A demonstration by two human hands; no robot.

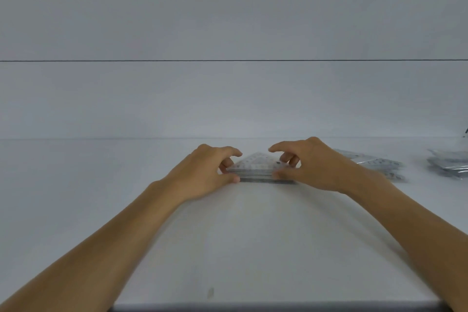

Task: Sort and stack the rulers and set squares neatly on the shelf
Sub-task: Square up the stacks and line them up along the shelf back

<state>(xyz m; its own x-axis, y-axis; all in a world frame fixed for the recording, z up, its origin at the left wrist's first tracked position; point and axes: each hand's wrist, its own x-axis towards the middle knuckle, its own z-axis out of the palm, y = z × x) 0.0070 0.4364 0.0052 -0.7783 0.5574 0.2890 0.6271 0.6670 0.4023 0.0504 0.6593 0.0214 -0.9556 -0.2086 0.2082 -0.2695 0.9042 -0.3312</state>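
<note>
Stack of clear set squares [258,169] lies flat on the white shelf [228,235], near its back wall. Left hand [205,172] clamps the stack's left end, thumb at the front edge; right hand [311,164] clamps the right end likewise. Loose rulers [377,163] lie right of the stack; another clear pile [448,166] sits farther right.

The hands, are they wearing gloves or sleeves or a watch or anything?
No. The left hand and the right hand are both bare, with no gloves. No rings, watch or bracelet show. Both forearms are uncovered all the way to the bottom edge of the picture, so no sleeves are in view. The picture is a little blurry, so tiny things could be missed.
</note>
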